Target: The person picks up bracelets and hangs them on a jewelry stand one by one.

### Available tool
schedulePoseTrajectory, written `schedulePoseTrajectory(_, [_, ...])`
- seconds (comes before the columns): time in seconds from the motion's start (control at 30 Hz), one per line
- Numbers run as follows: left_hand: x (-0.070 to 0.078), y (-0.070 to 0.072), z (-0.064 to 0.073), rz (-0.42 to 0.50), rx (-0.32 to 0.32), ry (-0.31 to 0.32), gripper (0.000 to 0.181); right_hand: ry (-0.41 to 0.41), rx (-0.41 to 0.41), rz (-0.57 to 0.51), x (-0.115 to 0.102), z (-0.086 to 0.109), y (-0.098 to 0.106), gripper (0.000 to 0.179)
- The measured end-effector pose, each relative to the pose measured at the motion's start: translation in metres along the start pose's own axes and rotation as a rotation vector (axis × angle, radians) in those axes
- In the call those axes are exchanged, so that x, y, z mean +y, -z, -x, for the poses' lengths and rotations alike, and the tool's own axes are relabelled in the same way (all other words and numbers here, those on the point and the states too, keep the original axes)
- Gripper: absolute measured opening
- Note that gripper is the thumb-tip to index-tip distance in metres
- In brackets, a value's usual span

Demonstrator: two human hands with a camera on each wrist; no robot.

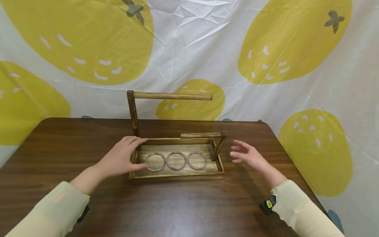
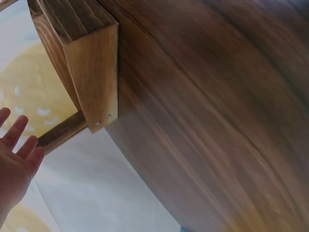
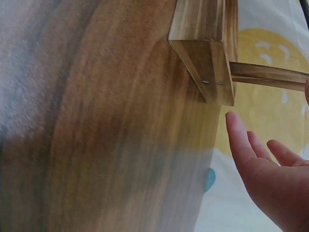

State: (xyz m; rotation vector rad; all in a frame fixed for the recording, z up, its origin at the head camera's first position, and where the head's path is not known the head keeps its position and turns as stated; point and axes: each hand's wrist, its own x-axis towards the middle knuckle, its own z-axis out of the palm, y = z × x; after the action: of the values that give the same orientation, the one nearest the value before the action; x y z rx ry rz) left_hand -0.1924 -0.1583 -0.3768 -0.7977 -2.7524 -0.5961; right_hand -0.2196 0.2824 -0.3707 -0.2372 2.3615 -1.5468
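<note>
A shallow wooden tray [image 1: 177, 178] sits on the table, three translucent brownish rings lying side by side inside: a left ring [image 1: 155, 171], a middle ring [image 1: 176, 169] and a right ring [image 1: 206, 161]. From its left end rises a tall post with a long bar [image 1: 174, 96]; a shorter post with a bar [image 1: 201, 135] stands at the right end. My left hand [image 1: 119, 158] is spread over the left end, thumb tip close to the left ring; contact is unclear. Right of the tray, my right hand [image 1: 248, 156] hangs apart with loosely bent fingers, holding nothing.
The dark wooden table [image 1: 189, 207] extends around the tray. Behind it hangs a white cloth [image 1: 189, 42] with yellow fruit shapes. Each sleeve carries a small dark device, the right one [image 1: 267, 204] showing a yellow-green mark.
</note>
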Motion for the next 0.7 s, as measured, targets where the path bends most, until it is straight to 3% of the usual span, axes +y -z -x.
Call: schedulePoseTrajectory(0.7, [0.014, -0.031, -0.030, 0.085, -0.174, 0.015, 0.068, -0.032, -0.089, -0.136, 0.019, -0.006, -0.022, 0.067])
